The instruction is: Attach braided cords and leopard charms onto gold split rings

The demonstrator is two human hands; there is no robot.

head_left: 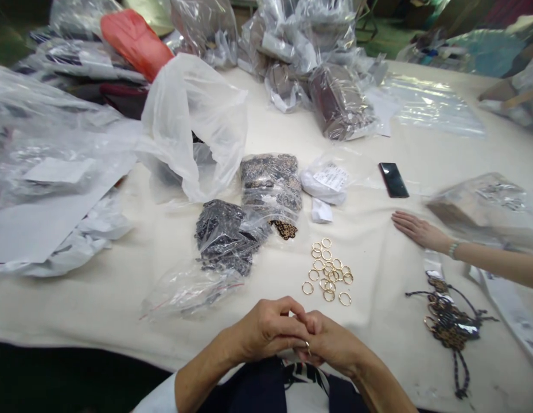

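My left hand [266, 328] and my right hand [330, 343] meet at the table's near edge, fingers pinched together. A small gold ring [308, 346] shows between them, held by the fingertips. Just beyond my hands lies a loose pile of several gold rings [329, 271] on the white cloth. A clear bag of dark cord pieces [225, 235] lies to the left of the rings, and a second bag of patterned pieces [271, 182] sits behind it.
Another person's hand [419, 230] lies flat on the table at the right, near a black phone [393, 179]. Finished dark braided pieces [449, 321] lie at the right. Plastic bags [193, 115] and paper crowd the left and back.
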